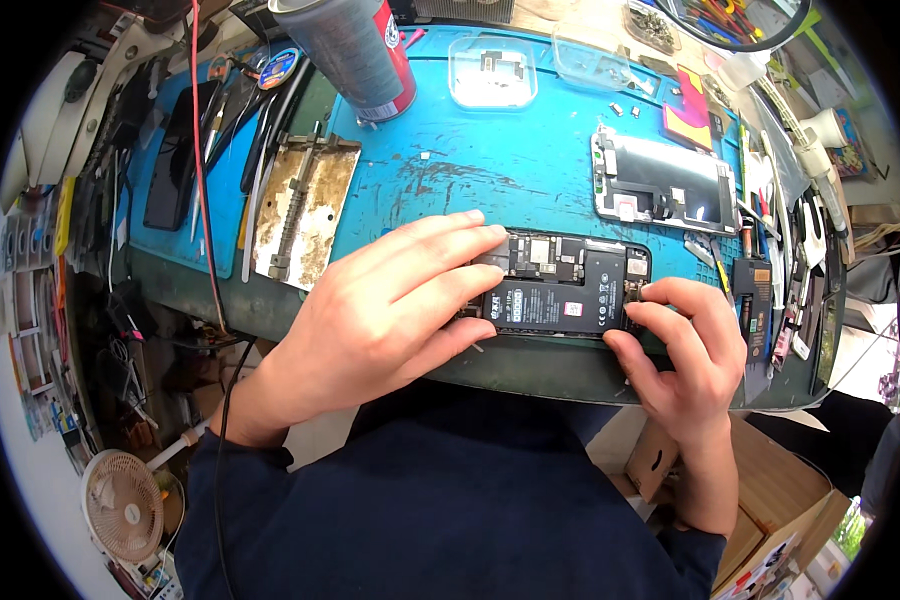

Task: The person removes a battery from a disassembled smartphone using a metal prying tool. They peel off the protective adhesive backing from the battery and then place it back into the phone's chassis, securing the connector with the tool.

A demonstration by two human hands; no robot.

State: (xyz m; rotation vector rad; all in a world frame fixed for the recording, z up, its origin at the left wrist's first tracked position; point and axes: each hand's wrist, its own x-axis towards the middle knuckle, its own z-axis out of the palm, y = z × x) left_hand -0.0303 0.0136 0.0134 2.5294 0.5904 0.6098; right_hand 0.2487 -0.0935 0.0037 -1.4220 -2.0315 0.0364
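Note:
An opened phone (560, 285) lies lengthwise on the mat near the bench's front edge, its inside facing up. A black battery (555, 303) fills its near side, with a dark circuit board (542, 256) behind it. My left hand (380, 300) grips the phone's left end, thumb at the near edge and fingers across the top, covering that end. At the right end, my right hand (685, 345) is closed on the near corner, its thumb at the front edge and bent fingertips over the inner parts. Whether a small part sits between those fingertips is hidden.
Behind the phone, a detached screen (665, 185) rests on the blue mat (440, 190). A stained metal holder (305, 210) and a dark phone (182, 155) lie to the left. Farther back stand a large tumbler (360, 60) and a clear plastic tray (492, 75). Tools crowd the right edge.

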